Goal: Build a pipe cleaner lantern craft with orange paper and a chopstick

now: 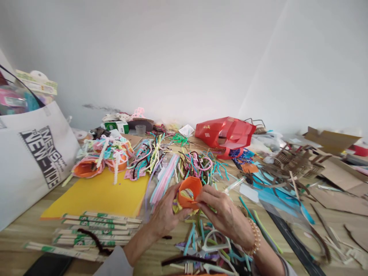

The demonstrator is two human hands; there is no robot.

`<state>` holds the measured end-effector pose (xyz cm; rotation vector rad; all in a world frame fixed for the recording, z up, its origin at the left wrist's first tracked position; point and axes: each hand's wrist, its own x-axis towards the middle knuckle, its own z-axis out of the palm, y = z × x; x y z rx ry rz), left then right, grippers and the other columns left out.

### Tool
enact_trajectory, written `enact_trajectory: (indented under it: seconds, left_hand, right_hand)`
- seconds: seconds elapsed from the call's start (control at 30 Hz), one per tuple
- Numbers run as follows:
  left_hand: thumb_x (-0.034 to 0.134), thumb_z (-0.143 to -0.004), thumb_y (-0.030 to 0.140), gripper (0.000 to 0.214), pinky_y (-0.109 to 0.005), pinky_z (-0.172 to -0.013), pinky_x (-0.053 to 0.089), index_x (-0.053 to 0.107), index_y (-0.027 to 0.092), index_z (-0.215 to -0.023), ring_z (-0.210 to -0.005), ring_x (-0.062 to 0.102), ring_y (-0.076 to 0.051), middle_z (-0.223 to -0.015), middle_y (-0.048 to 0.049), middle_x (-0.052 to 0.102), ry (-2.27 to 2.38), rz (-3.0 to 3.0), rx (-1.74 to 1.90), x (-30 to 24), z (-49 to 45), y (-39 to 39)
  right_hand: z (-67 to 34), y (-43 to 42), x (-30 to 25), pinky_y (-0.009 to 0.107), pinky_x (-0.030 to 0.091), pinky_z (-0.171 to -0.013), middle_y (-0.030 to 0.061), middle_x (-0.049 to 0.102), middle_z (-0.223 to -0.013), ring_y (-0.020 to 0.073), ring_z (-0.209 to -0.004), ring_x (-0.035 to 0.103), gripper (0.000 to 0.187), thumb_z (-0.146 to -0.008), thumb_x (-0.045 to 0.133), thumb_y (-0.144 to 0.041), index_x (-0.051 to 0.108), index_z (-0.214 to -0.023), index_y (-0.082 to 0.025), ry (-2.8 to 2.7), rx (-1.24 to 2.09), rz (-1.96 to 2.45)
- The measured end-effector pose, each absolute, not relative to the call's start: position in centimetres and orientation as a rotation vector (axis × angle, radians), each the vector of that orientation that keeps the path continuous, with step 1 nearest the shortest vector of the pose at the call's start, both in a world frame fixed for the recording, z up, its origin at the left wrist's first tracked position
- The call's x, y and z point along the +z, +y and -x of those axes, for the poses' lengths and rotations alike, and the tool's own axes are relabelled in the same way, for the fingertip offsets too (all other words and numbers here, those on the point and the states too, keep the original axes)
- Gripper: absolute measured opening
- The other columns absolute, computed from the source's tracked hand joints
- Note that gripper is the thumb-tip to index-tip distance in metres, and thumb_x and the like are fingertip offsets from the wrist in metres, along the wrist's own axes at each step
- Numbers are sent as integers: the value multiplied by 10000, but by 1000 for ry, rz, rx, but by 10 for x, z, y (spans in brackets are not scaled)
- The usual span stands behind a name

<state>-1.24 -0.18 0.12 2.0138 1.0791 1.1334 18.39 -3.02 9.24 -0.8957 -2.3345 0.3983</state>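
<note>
Both my hands sit low at the centre of the table. My left hand (pixel 165 209) and my right hand (pixel 224 211) pinch an orange foam loop (pixel 188 191) between them, with its folded edge pressed under my right fingers. Yellow scraps show beneath the loop. Around my hands lie loose pipe cleaners (pixel 195 165) in pink, blue, green and brown. A beaded bracelet (pixel 255 237) circles my right wrist. A yellow foam sheet (pixel 94 195) lies left of my left hand, with orange pieces wrapped in pipe cleaners (pixel 87 167) on its far edge.
Paper-sleeved chopsticks (pixel 92 230) lie stacked at the near left. A white printed tote bag (pixel 34 161) stands at the left, a red plastic bag (pixel 225 132) at the back, and cardboard scraps (pixel 339 195) and a brown cardboard construction (pixel 297 161) at the right.
</note>
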Motion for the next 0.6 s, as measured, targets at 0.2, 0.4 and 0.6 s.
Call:
enact_trajectory:
  seconds: [0.2,0.4,0.6]
  left_hand:
    - [718,-753,435,842,-445,-1079,370,275,220,-1437,-1289,448,-286,-1419,-125,455,1053,-2030,1133,0,13,-2]
    - [746,-705,476,946,-500,-1101,337,244,228,-1468,-1337,391,-327,-1480,-145,382,1043,-2004,1128,-2,14,0]
    - [756,-685,489,976,-495,-1107,327,242,220,-1470,-1336,391,-330,-1471,-150,392,1038,-1974,1139,-2,15,1]
  right_hand:
    - [-184,-30,91,225,424,-722,22,556,-916,130,-811,546,144,-943,448,-94,524,-871,-194,-2354,462,903]
    - [-184,-27,89,215,422,-706,13,554,-909,119,-786,545,153,-936,456,-96,520,-838,-194,-2369,484,898]
    - [-183,-23,87,210,421,-687,3,550,-853,114,-765,543,152,-937,471,-118,523,-812,-187,-2348,495,910]
